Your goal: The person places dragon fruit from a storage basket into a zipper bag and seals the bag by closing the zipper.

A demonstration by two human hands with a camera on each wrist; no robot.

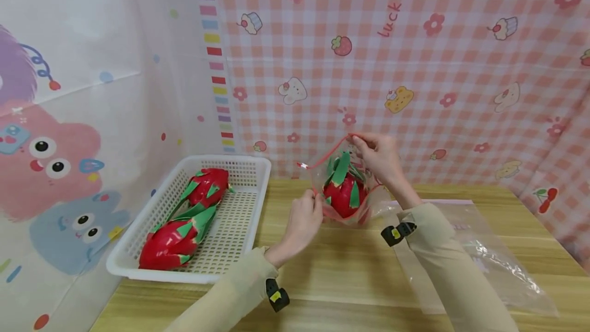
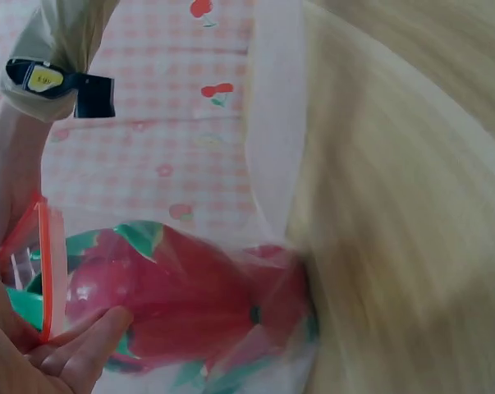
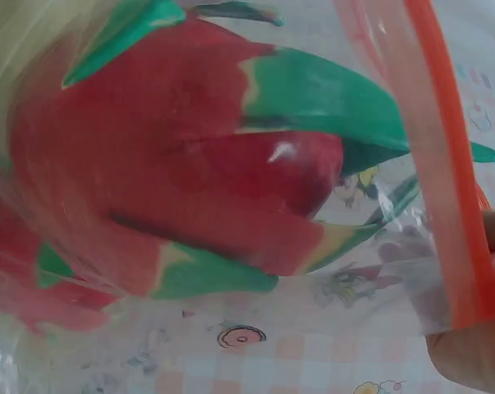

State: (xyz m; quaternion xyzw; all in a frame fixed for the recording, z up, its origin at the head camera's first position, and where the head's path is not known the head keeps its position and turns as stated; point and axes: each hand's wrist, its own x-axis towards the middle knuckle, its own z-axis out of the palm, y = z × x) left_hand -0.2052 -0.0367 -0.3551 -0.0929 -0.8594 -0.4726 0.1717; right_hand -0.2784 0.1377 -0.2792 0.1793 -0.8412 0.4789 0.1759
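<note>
Between my hands a clear zip bag (image 1: 318, 175) with a red-orange zip edge stands upright with its mouth spread. Inside it sits a red dragon fruit (image 1: 345, 199) with green scales pointing up; through the film in the right wrist view, more red fruit (image 3: 42, 271) shows beside the large dragon fruit (image 3: 165, 156). My left hand (image 1: 304, 219) pinches the near left part of the bag's rim, fingers against the film in the left wrist view. My right hand (image 1: 380, 158) pinches the far right part of the zip edge (image 3: 456, 164) between thumb and fingers.
On the left, a white perforated basket (image 1: 262, 183) holds two dragon fruits (image 1: 170, 245). A flat clear bag (image 1: 488, 260) with a pale purple top edge lies on the wooden table (image 1: 341, 281) under my right forearm. Patterned cloth (image 1: 322, 65) hangs behind and at the sides.
</note>
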